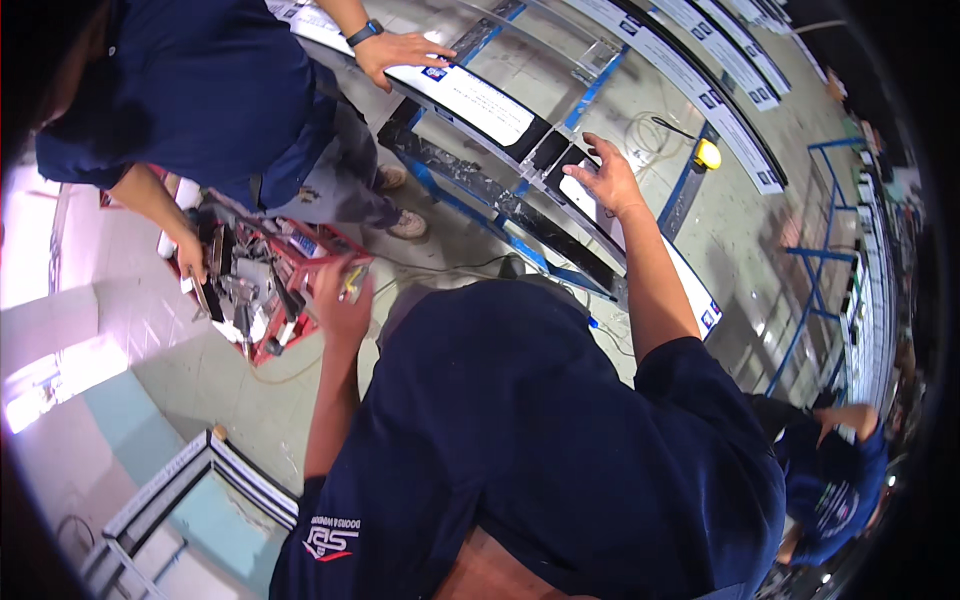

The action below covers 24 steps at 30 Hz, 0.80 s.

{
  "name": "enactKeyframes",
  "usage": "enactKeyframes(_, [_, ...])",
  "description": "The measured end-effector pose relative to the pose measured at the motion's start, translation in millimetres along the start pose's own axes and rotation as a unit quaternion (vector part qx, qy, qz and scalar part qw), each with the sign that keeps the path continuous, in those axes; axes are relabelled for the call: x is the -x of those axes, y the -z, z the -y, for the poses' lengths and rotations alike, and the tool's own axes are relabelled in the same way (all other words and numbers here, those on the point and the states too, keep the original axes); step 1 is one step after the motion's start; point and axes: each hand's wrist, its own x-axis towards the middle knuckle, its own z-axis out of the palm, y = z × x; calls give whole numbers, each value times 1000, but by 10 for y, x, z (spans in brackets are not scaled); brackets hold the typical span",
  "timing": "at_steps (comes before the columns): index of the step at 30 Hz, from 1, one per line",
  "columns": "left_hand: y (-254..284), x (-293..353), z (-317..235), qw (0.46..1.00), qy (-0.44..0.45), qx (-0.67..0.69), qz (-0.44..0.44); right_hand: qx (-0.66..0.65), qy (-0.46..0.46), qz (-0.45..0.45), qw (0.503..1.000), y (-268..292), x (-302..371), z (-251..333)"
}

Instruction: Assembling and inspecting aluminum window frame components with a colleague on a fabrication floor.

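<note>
My right hand lies with fingers spread over a long profile covered in white film, beside a black section with a clear plastic-like joint piece. My left hand is at the right edge of a red tool tray; motion smears its fingers. A small yellow-green thing shows at those fingers, and I cannot make out whether it is held. Mixed tools fill the tray. A co-worker's hand rests on the same profile; their other hand grips a dark object at the tray.
A blue metal stand carries the profile. On it sits a yellow tape measure. More film-covered profiles lie at the far right. A cable crosses the floor near the co-worker's shoe. Another person is at lower right.
</note>
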Motion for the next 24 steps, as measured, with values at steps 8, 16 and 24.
enactKeyframes(8, [-1615,-1392,-1755,980,-139,28,139,-35,-73,65,995,84,-60,-96])
enactKeyframes(16, [-2462,-1602,-1902,974,-158,-22,158,-68,-27,58,996,196,-132,-227])
enactKeyframes(24, [-2225,-1473,-1398,984,-117,43,126,17,-42,31,998,162,102,-200])
